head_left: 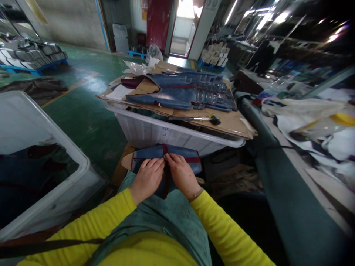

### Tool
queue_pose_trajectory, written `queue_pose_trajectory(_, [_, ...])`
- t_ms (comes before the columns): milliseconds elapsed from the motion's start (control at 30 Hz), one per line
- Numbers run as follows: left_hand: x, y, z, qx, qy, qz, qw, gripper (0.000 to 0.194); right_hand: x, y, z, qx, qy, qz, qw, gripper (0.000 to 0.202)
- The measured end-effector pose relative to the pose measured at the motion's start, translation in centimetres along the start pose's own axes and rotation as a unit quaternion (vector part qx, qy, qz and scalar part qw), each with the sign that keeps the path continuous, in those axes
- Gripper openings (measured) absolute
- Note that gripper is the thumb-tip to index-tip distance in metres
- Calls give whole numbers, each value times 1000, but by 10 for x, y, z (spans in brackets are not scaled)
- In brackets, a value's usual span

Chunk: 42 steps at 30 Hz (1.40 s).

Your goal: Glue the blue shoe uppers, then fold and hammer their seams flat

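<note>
A blue piece with dark red bands (149, 152) lies across my lap, over the green apron. My left hand (148, 175) rests on its middle, fingers bent and pressed together on the blue material. Close beside it, my right hand (181, 173) has its fingers curled at the dark red band, the fingertips of both hands nearly meeting. Beyond them, several similar blue pieces (174, 95) lie on a cardboard sheet (233, 123) atop a white bin (138, 127). A brush with a black handle (181, 118) lies at the cardboard's near edge.
Another white bin (83, 159) with dark blue pieces inside stands at the left. On the right, a long green-grey surface (280, 184) holds white cloths and a bottle with a yellow cap (318, 127). Loaded blue pallets (41, 68) stand on the green floor farther back.
</note>
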State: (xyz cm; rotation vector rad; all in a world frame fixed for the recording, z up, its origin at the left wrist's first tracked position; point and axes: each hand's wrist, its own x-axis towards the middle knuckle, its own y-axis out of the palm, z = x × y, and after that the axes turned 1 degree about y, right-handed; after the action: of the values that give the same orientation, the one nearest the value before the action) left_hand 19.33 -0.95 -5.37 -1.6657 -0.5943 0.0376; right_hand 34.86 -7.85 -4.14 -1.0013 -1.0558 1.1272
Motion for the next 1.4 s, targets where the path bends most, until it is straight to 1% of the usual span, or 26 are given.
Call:
queue_pose_trajectory(133, [-11,-5,6,3,-22,-14,1000,35,-6,2,2,46,-32,-41,998,38])
queue_pose_trajectory(233, [-18,-10,11,6,-39,-23,999,34,-9,3,9,54,-43,-46,997,37])
queue_pose_trajectory(400, [-23,-14,17,13,-39,-27,999,35,-4,8,24,27,-18,-16,999,41])
queue_pose_trajectory(567, [-30,-14,28,17,-41,-34,998,36,5,6,40,6,-22,11,1000,42])
queue_pose_trajectory(733, [-42,-20,41,18,-77,-33,996,33,15,11,60,6,-48,20,999,44])
queue_pose_trajectory(967, [-66,-26,62,9,-127,-38,991,31,33,22,86,17,-92,28,995,45])
queue_pose_trajectory(1067, [-72,-26,67,-10,-157,-49,986,29,39,23,93,18,-100,32,994,45])
queue_pose_trajectory(1133, [-71,-23,67,-25,-172,-56,983,31,40,22,95,17,-104,35,994,44])
queue_pose_trajectory(1200, [-67,-19,64,-44,-167,-65,983,37,40,20,95,18,-106,33,994,44])
queue_pose_trajectory(1300, [-60,-10,59,-68,-114,-72,988,48,35,15,88,20,-106,35,994,42])
queue_pose_trajectory(1400, [-56,-6,58,-63,-65,-51,995,49,23,8,72,14,-94,33,995,42])
